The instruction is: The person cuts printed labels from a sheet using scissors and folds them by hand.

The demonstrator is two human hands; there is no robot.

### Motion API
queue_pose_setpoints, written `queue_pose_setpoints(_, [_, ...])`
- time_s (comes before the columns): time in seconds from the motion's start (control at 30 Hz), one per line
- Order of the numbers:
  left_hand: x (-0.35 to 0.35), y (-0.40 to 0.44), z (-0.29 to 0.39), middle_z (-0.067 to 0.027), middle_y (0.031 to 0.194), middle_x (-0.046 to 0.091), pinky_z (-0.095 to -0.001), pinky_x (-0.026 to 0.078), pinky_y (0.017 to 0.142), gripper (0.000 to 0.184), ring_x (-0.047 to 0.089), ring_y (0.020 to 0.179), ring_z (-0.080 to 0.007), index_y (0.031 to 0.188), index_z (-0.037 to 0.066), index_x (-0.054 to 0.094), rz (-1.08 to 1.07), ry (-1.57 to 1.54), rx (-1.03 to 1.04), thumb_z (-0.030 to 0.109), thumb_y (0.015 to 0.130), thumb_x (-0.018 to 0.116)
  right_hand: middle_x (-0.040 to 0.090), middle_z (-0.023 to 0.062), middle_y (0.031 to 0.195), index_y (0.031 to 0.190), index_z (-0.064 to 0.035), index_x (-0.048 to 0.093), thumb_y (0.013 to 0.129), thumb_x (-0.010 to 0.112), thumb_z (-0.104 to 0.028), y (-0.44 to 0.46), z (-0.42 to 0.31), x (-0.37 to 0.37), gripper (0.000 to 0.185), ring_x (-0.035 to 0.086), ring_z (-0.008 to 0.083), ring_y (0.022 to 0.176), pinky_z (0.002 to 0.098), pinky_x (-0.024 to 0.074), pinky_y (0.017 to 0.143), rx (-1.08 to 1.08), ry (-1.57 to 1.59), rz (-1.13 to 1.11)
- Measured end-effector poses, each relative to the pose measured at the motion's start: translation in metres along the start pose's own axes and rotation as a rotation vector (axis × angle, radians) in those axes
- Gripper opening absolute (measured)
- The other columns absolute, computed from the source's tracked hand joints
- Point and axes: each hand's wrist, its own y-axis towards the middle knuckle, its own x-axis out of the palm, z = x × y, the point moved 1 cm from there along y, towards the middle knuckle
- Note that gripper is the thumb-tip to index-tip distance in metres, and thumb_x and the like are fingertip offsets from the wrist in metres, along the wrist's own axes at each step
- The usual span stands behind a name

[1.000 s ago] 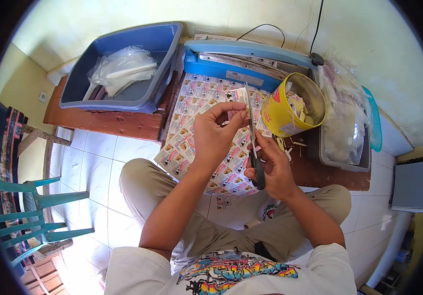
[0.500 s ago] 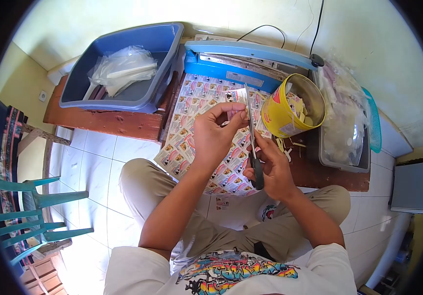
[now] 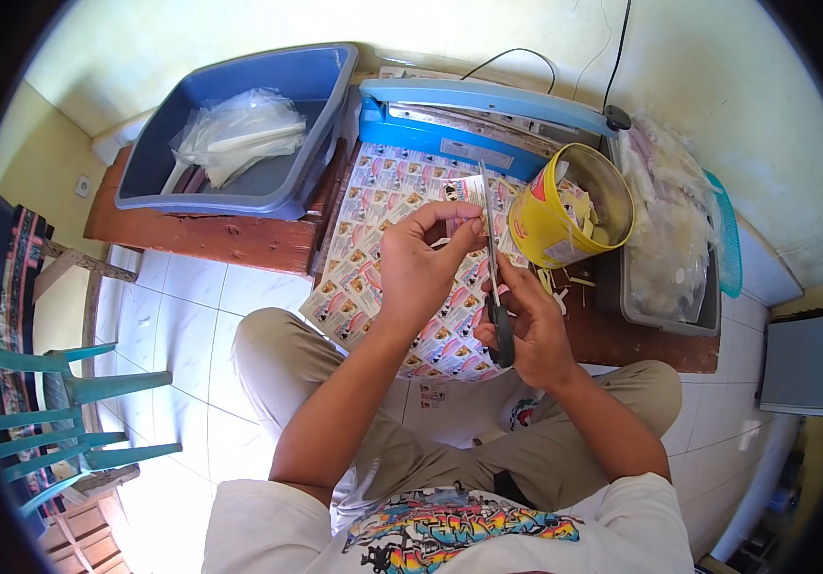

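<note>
- Left hand (image 3: 426, 251): thumb and forefinger were pinched together on a small printed label (image 3: 462, 188), with no gap beyond the thickness of the paper.
- Label: it was positioned above the printed sheet (image 3: 359, 210), its right edge beside the scissor blades.
- Right hand (image 3: 534, 330): fingers were curled around the handles of the black-handled scissors (image 3: 501, 330); exact finger placement in the loops could not be determined.
- Scissors: the blades pointed away from the person, toward the blue lever-arm device (image 3: 411, 129).
- Yellow bucket (image 3: 540, 225): it was located just right of the blades and contained paper scraps (image 3: 579, 206).
</note>
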Motion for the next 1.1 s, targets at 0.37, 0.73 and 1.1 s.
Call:
queue_pose_setpoints(0.37, [-0.0013, -0.0002, -0.0018, -0.0123, 0.101, 0.075, -0.0337, 0.066, 0.087, 0.019, 0.074, 0.092, -0.0167, 0.114, -0.008, 0.071, -0.009, 0.023, -0.007, 0.0, 0.097, 0.072, 0.05, 0.0094, 0.13, 0.164, -0.0018, 0.032, 0.085, 0.09, -0.023, 0.0004, -0.002, -0.0014, 0.101, 0.061, 0.0133, 0.1, 0.0283, 0.053, 0.091, 0.048, 0.013, -0.019])
queue_pose_setpoints(0.73, [0.002, -0.0021, -0.0045, -0.0125, 0.099, 0.076, -0.0332, 0.066, 0.085, 0.018, 0.075, 0.091, -0.0169, 0.113, -0.009, 0.071, -0.004, 0.034, -0.008, 0.0, 0.097, 0.073, 0.051, 0.0073, 0.129, 0.163, -0.0043, 0.035, 0.083, 0.088, -0.004, 0.0018, 0.0019, -0.001, 0.096, 0.06, 0.0101, 0.097, 0.0248, 0.06, 0.086, -0.01, 0.002, 0.028])
queue_pose_setpoints(1.1, [0.0001, -0.0013, -0.0059, -0.0123, 0.1, 0.075, -0.0331, 0.066, 0.086, 0.019, 0.074, 0.09, -0.0164, 0.113, -0.009, 0.071, -0.009, 0.024, -0.007, 0.0, 0.097, 0.072, 0.051, 0.008, 0.128, 0.162, -0.0024, 0.035, 0.083, 0.087, -0.001, 0.0021, -0.0002, -0.0022, 0.094, 0.062, 0.0113, 0.097, 0.0266, 0.0612, 0.085, 0.001, 0.007, 0.017])
